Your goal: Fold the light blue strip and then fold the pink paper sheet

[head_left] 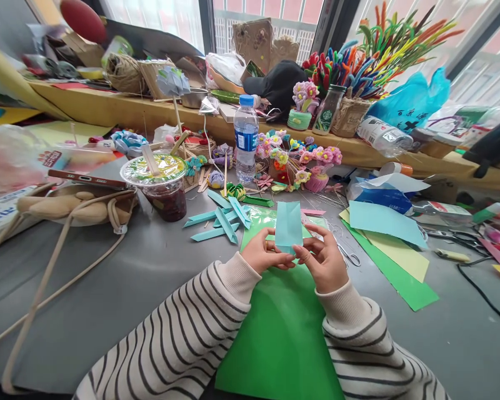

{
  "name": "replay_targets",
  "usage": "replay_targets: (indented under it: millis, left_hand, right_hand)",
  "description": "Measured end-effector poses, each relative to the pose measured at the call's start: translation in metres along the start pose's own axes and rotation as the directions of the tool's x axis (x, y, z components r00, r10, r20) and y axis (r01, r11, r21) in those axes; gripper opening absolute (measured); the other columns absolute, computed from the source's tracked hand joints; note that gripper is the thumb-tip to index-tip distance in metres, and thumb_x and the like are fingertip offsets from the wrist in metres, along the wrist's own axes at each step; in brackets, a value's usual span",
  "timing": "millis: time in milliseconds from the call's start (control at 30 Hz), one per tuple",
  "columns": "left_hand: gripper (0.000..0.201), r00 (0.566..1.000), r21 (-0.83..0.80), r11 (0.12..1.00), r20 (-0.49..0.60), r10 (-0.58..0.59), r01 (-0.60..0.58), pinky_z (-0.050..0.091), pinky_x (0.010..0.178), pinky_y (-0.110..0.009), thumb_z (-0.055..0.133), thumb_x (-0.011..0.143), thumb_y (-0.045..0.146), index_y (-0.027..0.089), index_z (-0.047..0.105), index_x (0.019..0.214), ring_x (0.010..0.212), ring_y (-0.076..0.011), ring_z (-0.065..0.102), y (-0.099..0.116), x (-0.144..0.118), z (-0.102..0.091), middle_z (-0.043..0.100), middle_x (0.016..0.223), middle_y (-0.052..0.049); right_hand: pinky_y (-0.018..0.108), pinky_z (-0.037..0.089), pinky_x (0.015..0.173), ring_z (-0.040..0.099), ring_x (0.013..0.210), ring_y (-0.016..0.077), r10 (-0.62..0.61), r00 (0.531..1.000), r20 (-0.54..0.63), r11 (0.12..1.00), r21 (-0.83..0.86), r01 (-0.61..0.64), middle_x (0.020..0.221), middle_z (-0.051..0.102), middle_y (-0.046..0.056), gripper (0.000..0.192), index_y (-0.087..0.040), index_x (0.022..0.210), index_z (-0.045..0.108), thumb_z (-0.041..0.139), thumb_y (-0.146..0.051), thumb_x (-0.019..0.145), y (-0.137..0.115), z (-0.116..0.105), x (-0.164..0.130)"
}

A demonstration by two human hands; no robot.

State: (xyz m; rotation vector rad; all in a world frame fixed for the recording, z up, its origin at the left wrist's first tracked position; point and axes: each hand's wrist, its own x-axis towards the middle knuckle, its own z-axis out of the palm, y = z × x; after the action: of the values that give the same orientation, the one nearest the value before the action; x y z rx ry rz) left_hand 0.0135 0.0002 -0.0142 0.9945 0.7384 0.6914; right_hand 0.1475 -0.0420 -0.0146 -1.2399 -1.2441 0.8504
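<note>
Between my two hands I hold up a piece of light-blue paper [289,222] with creases along it. My left hand [265,251] pinches its lower left side, thumb toward me. My right hand [323,258] grips the lower right corner between thumb and fingers. Beneath the hands a green sheet [281,328] lies on the grey table. Just left of the held paper, several folded light-blue paper strips [223,216] lie in a loose pile. Off to the right, a light-blue sheet [385,222] rests over yellow paper [400,256] and green paper [416,294].
A lidded cup of dark drink [165,200] stands left, beside a beige bag [79,205] with a phone [87,178] on it. A water bottle [245,144] and craft flowers [300,155] stand behind. Scissors [350,255] lie near my right hand.
</note>
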Motion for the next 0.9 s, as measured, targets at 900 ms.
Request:
replay_targets:
  millis: [900]
  left_hand:
    - [0.057,0.999,0.137,0.990,0.025,0.040,-0.043,0.045,0.041,-0.022,0.071,0.049,0.019,0.018,0.027,0.085,0.042,-0.0143,0.057,-0.0014,0.0007,-0.0013,0.055,0.045,0.006]
  right_hand:
    - [0.023,0.035,0.044,0.044,0.044,0.0100,-0.135,0.988,-0.075,0.958,-0.263,0.111,0.047,0.049,-0.001,0.033,-0.018,0.055,0.048,0.038,-0.042,0.076,-0.0022,-0.0089,0.0001]
